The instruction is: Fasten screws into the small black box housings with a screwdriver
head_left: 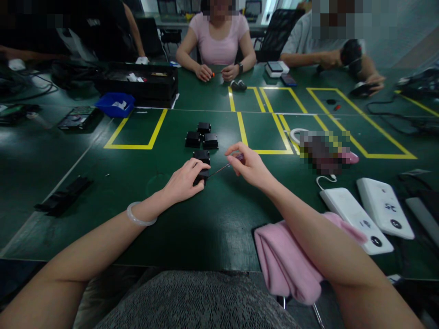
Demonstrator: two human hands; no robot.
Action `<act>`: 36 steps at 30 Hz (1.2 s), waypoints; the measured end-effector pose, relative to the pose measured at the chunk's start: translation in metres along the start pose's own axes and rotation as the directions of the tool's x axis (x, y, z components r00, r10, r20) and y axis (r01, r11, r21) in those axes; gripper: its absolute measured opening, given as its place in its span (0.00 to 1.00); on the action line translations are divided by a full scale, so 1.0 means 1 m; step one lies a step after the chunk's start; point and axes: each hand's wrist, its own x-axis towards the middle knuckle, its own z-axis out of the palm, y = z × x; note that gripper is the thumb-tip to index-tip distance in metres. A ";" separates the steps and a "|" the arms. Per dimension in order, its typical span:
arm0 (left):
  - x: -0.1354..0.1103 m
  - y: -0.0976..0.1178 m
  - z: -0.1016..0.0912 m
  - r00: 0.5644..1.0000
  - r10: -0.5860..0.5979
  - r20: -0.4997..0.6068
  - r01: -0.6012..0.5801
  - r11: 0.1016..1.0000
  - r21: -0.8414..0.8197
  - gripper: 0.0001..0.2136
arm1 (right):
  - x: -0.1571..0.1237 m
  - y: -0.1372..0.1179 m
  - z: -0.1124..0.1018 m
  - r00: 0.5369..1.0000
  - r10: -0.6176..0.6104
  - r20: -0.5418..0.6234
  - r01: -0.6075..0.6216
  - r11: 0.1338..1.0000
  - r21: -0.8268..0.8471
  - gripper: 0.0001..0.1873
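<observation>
Hands (185,179) over green, yellow-lined tabletop (222,237), people (221,45) and black chairs (279,34) beyond.

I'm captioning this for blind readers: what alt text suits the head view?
A person's left hand grips a small black block on a green table while the right hand holds a thin-shafted tool to it. Four similar blocks lie just beyond; other people are opposite.

The left fingers (200,165) hid much of the nearest black block (203,174) from me; the right hand (251,165) partly covered the tool handle (240,158); the right forearm (308,214) hid some pink cloth (283,256) by the worktop's (219,237) near edge.
</observation>
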 end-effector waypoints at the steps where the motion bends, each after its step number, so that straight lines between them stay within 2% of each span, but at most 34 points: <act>1: 0.000 0.000 0.000 1.000 0.000 0.003 0.000 1.000 0.000 0.20 | 0.000 0.000 0.000 1.000 -0.002 0.001 0.002 1.000 0.000 0.02; 19: 0.000 0.001 0.000 1.000 -0.014 0.002 0.014 1.000 0.011 0.20 | 0.000 -0.001 0.002 1.000 -0.031 -0.004 0.031 1.000 0.004 0.03; 23: 0.000 0.001 0.000 1.000 -0.012 0.006 0.012 1.000 0.005 0.20 | 0.000 0.001 0.002 1.000 0.021 0.005 -0.021 1.000 -0.008 0.10; 31: 0.000 0.001 -0.001 1.000 -0.017 0.014 0.017 1.000 0.000 0.19 | 0.000 0.000 0.003 0.997 -0.055 -0.052 0.052 0.997 -0.055 0.03; 36: 0.000 0.002 -0.001 1.000 -0.025 0.018 0.025 1.000 0.002 0.19 | -0.001 0.001 0.002 0.999 -0.020 -0.037 0.018 0.998 -0.052 0.10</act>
